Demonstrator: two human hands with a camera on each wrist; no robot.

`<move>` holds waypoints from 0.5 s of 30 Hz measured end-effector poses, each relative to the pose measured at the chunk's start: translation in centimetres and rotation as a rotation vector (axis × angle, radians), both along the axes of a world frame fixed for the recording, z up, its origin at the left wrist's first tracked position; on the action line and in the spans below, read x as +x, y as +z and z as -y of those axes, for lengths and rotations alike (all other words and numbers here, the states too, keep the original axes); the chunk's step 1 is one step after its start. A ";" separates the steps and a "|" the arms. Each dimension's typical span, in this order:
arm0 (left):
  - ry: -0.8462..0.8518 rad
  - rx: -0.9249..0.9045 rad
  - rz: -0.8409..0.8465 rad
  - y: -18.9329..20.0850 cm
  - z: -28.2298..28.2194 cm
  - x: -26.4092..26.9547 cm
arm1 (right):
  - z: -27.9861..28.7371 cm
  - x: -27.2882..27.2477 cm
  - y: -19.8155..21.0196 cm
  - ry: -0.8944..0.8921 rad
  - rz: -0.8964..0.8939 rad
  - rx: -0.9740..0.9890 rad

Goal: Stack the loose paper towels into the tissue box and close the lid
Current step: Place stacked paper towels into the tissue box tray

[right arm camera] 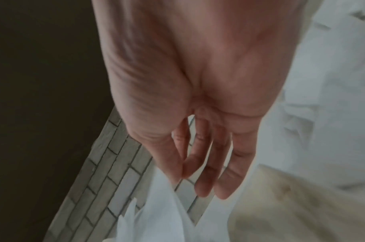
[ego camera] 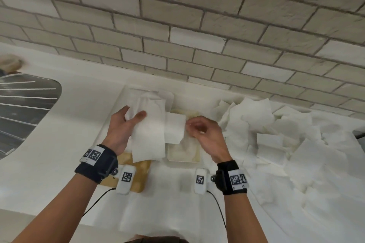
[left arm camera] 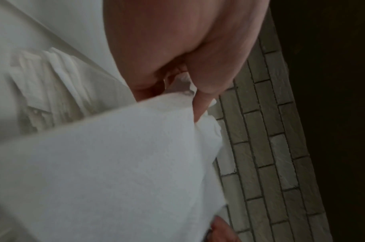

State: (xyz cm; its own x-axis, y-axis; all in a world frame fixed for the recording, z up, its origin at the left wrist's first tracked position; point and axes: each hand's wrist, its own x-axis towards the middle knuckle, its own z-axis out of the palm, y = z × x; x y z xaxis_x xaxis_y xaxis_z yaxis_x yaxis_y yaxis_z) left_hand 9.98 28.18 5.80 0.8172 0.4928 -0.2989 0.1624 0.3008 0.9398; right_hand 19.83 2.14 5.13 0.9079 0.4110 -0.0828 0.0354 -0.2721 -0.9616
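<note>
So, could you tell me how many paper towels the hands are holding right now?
2: a large towel held by the left hand, a smaller towel pinched by the right hand. Layers may hide more.

Bare worktop (ego camera: 69,154) lies open on the left, between the sink (ego camera: 25,108) and the tissue box (ego camera: 183,156). On the right a heap of loose paper towels (ego camera: 286,134) covers the surface. The brick wall (ego camera: 197,35) closes off the far side just behind the box
</note>
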 end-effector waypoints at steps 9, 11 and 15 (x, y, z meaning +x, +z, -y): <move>-0.047 -0.154 0.062 1.5 1.5 -0.2 | -3.7 0.0 -1.1 0.212 -0.408 0.153; -0.093 -0.174 0.086 2.1 1.6 -0.4 | -4.1 -0.6 -1.1 0.243 -0.469 0.246; -0.086 -0.171 0.093 2.2 1.1 -0.5 | -3.6 -0.5 0.4 0.180 -0.487 0.378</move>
